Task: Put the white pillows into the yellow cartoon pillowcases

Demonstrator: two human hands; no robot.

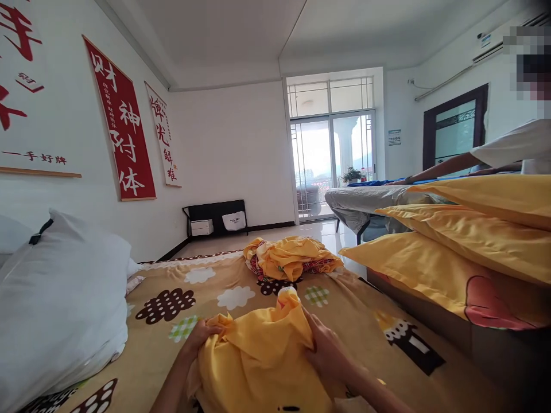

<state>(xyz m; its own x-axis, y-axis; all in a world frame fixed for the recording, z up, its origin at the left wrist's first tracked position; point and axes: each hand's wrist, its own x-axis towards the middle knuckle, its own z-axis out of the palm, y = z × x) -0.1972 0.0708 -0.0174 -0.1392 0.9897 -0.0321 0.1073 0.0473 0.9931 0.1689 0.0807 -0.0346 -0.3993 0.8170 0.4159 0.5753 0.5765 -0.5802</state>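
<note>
Both of my hands are on a yellow pillowcase, bunched up in front of me over the patterned bed cover. My left hand grips its gathered upper left edge, with the fingers closed on the cloth. On the other side my right hand grasps the right edge, its fingers partly hidden by the fabric. A small pale printed patch shows at the raised top corner. Whether anything lies inside the pillowcase I cannot tell.
A crumpled heap of yellow and red-checked cloth lies farther back on the bed. White pillows or sacks stand at left. Stacked yellow pillows rise at right. Beyond them, a person's arm reaches over a grey-covered table.
</note>
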